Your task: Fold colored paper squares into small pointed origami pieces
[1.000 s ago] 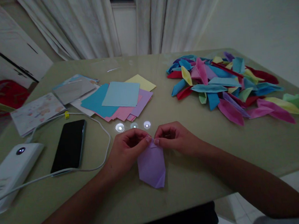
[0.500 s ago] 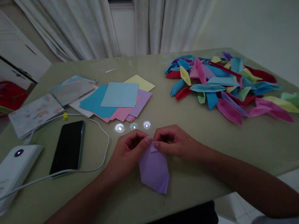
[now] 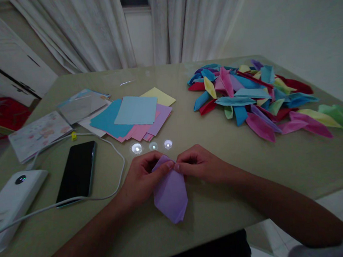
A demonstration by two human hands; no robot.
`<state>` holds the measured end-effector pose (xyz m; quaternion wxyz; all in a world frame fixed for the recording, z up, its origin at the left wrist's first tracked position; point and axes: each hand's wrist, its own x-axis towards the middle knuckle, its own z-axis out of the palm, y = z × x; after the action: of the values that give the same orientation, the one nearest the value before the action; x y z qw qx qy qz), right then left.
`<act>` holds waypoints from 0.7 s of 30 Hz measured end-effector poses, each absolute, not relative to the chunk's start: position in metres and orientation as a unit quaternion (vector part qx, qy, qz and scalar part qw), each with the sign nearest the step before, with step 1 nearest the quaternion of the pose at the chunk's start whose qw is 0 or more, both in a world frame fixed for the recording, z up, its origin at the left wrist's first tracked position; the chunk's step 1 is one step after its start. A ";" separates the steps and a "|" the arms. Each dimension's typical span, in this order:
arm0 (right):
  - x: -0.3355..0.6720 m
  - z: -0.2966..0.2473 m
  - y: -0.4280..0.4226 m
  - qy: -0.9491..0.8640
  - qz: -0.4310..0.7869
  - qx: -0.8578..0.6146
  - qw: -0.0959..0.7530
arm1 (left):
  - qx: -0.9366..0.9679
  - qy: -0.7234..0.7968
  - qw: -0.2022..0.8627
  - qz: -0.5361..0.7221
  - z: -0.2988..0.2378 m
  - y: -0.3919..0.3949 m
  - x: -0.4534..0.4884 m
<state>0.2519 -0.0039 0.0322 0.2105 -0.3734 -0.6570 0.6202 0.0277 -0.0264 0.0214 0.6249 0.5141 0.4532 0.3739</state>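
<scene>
By the front edge of the desk (image 3: 282, 158), the left hand (image 3: 147, 174) has its grip closed on the upper part of the paper (image 3: 171, 194), likely steadying it; the right hand (image 3: 200, 164) pinches its right side, perhaps for finer control. Sheets (image 3: 136, 109) lie toward the far edge, folded pieces (image 3: 255, 93) by the far right corner, probably kept separate.

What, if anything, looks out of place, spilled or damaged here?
Nothing looks spilled or damaged. The cable lies across the near end of the phone, and the sheets are fanned unevenly, which looks untidy rather than wrong. The purple paper in the left hand and right hand shows no visible tear.
</scene>
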 end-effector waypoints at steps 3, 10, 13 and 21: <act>0.255 0.039 -0.003 -0.671 0.623 -0.353 0.192 | 0.478 0.455 0.654 0.369 0.023 -0.026 0.028; 0.255 0.040 -0.001 -0.682 0.626 -0.323 0.196 | 0.470 0.500 0.605 0.405 0.023 -0.025 0.026; 0.256 0.036 0.004 -0.673 0.576 -0.373 0.276 | 0.440 0.471 0.631 0.432 0.019 -0.022 0.027; 0.262 0.024 0.027 -0.573 0.521 -0.451 0.443 | 0.484 0.468 0.583 0.455 0.018 -0.010 0.025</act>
<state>0.2618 0.0272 0.0243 0.4428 -0.4514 -0.5730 0.5215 0.0246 -0.0100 0.0184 0.5826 0.4839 0.4680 0.4554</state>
